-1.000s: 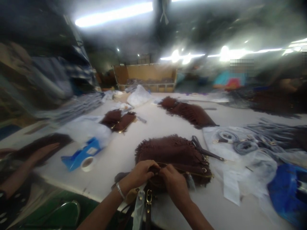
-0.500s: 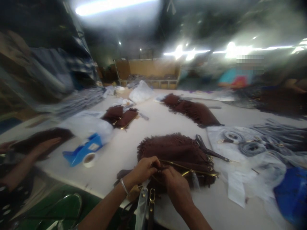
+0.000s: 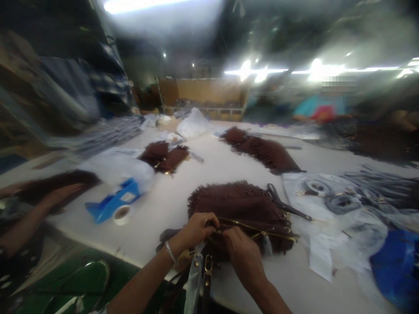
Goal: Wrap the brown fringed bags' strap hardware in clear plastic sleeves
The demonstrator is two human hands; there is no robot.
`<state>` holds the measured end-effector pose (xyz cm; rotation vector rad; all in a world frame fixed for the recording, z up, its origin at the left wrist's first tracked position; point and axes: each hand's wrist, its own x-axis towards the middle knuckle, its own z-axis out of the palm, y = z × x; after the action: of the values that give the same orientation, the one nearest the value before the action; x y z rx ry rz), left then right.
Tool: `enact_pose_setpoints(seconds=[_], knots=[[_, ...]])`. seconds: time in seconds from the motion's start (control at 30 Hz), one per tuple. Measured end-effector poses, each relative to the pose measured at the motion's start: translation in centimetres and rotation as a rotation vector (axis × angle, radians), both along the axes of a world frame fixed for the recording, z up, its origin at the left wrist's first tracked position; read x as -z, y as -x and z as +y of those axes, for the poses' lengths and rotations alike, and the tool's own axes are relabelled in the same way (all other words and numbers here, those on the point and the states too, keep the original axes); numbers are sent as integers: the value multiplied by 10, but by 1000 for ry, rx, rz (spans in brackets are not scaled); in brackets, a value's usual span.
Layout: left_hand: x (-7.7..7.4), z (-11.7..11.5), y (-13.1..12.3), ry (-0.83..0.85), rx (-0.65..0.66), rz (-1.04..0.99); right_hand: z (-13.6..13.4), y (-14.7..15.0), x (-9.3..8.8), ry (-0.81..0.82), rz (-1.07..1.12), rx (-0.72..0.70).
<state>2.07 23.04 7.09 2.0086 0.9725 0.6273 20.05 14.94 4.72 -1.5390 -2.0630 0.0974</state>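
Observation:
A dark brown fringed bag (image 3: 229,200) with gold zippers lies at the near edge of the table, right in front of me. My left hand (image 3: 198,229) is closed, its fingertips pinched at the bag's zipped edge. Just beside it, my right hand (image 3: 242,253) has its fingers closed on the same edge. Between the fingertips a small dark piece shows, too small to make out. A buckled strap (image 3: 207,272) hangs over the table edge below, next to a strip of clear plastic wrap (image 3: 194,279). A dark strap (image 3: 288,205) extends from the bag's right side.
At left stand a blue tape dispenser (image 3: 114,201) and a tape roll (image 3: 121,214). Brown fringed pieces (image 3: 265,150) and smaller brown pouches (image 3: 168,158) lie farther back. Coiled grey straps (image 3: 343,203) are at right. A co-worker's hand (image 3: 63,194) rests on brown material at far left.
Both hands stay at the same spot on the bag, with only slight finger movement. The co-worker's arms at left have shifted slightly.

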Motion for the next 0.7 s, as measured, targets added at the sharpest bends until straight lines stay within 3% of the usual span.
enact_pose_setpoints(seconds=[0.27, 0.5, 0.7], knots=[[-5, 0, 3, -8, 36, 44, 3, 9, 0, 39, 39, 7], [-8, 0, 8, -29, 112, 109, 3, 9, 7, 118, 225, 48], [-4, 2, 6, 15, 112, 105, 4, 6, 1, 190, 388, 66]])
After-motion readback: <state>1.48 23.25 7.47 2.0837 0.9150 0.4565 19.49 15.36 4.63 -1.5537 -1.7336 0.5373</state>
